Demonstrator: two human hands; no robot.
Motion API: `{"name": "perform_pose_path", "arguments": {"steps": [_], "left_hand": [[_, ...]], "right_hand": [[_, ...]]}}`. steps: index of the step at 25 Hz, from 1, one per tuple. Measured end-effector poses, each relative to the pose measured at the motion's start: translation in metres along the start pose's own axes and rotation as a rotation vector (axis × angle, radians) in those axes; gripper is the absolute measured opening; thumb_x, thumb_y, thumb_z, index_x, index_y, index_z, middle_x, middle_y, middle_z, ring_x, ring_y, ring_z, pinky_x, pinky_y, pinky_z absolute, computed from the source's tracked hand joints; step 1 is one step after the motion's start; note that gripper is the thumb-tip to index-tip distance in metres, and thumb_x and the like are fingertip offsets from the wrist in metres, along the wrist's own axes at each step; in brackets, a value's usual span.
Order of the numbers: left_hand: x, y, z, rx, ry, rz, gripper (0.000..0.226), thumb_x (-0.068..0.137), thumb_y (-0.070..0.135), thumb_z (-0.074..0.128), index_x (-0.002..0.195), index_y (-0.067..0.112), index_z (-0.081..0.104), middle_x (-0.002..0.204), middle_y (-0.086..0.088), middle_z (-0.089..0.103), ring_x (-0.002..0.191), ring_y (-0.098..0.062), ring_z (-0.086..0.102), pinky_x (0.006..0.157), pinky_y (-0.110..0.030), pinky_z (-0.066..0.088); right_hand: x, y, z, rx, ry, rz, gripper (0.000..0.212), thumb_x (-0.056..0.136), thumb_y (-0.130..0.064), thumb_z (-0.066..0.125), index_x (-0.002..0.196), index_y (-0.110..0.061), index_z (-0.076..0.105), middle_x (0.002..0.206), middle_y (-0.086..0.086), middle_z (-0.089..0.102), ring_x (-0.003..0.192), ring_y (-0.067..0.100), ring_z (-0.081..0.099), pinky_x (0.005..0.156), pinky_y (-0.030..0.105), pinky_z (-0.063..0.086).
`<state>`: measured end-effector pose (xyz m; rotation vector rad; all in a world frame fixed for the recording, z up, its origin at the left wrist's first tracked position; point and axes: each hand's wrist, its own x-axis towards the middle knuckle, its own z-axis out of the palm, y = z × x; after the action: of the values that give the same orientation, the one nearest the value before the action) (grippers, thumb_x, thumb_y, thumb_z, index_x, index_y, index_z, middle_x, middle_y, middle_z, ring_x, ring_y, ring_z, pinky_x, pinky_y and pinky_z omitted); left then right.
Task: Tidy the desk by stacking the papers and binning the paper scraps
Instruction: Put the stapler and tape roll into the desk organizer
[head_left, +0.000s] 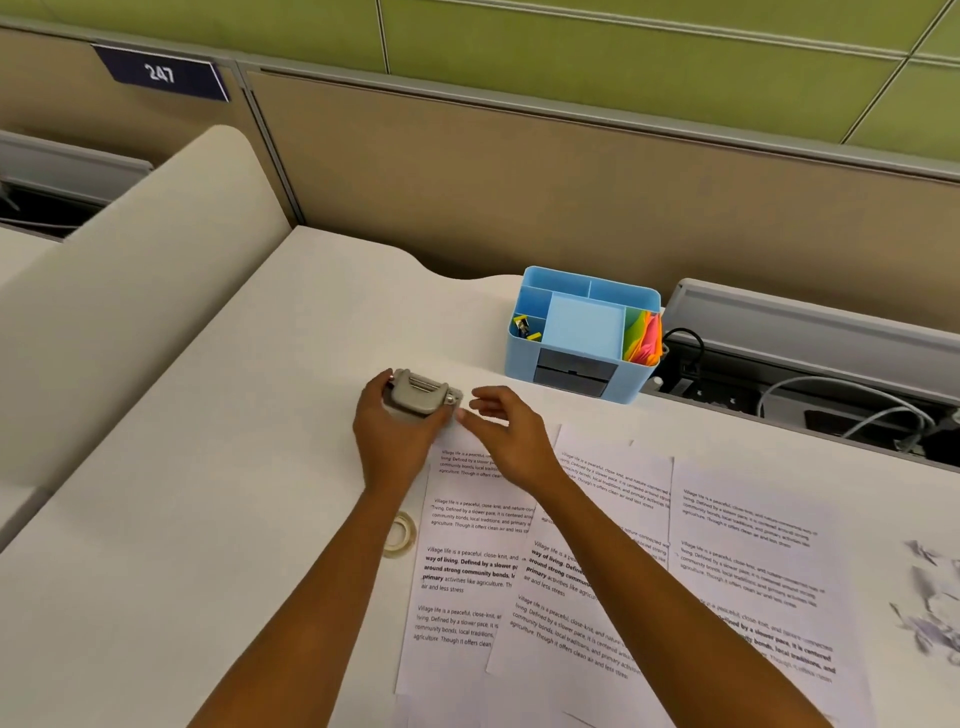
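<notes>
Here, printed papers (623, 571) lie spread and overlapping across the near part of a white desk (208, 519).

A tape roll (399, 535) sits just left of them, and blurred paper scraps (930, 608) lie at the right edge. Further in, the left hand (395, 436) curls round a grey hole punch (423, 397); the right hand (506, 436) hovers beside it, fingers loosely bent, holding nothing. Beyond stands a blue organiser (582, 338) with coloured notes, then a cable tray (810, 384), tan partitions, a "247" plate (161, 73) and a green wall.
</notes>
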<state>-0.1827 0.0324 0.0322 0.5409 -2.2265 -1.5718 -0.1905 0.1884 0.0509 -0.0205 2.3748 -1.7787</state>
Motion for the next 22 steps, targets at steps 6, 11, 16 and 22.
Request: {"name": "perform_pose_path", "arguments": {"steps": [6,11,16,22], "left_hand": [[-0.026,0.018,0.029,-0.098,0.044,0.013,0.077,0.065,0.028,0.092,0.132,0.021,0.055,0.128,0.005,0.062,0.11,-0.009,0.058,0.079,0.004,0.043],[-0.032,0.033,0.046,-0.099,-0.002,0.079,0.077,0.068,0.026,0.09,0.136,0.024,0.052,0.135,0.004,0.06,0.118,-0.01,0.057,0.093,-0.008,0.047],[-0.006,0.01,0.038,0.06,-0.25,0.138,0.073,0.078,0.054,0.074,0.141,0.027,0.046,0.146,0.007,0.048,0.128,-0.007,0.046,0.105,-0.021,0.042],[0.036,-0.046,0.021,0.514,-0.508,0.233,0.062,0.095,0.049,0.056,0.148,0.018,0.044,0.161,0.004,0.03,0.152,-0.014,0.014,0.124,-0.035,0.003]], "right_hand": [[0.009,-0.008,-0.009,0.181,0.043,0.217,0.046,0.086,-0.049,0.067,0.121,-0.02,0.059,0.119,-0.005,0.063,0.109,0.012,0.06,0.089,0.027,0.053],[0.013,-0.014,-0.023,0.292,0.045,0.124,0.035,0.086,-0.034,0.072,0.116,-0.018,0.063,0.112,0.002,0.07,0.103,0.018,0.068,0.084,0.028,0.059],[0.026,-0.024,-0.064,0.216,0.153,0.071,0.03,0.088,-0.028,0.071,0.115,-0.017,0.063,0.113,0.001,0.07,0.106,0.019,0.066,0.09,0.037,0.057],[0.057,-0.048,-0.12,0.075,0.293,-0.026,0.037,0.084,-0.027,0.075,0.116,-0.011,0.064,0.11,0.002,0.072,0.101,0.016,0.069,0.084,0.032,0.058]]}}
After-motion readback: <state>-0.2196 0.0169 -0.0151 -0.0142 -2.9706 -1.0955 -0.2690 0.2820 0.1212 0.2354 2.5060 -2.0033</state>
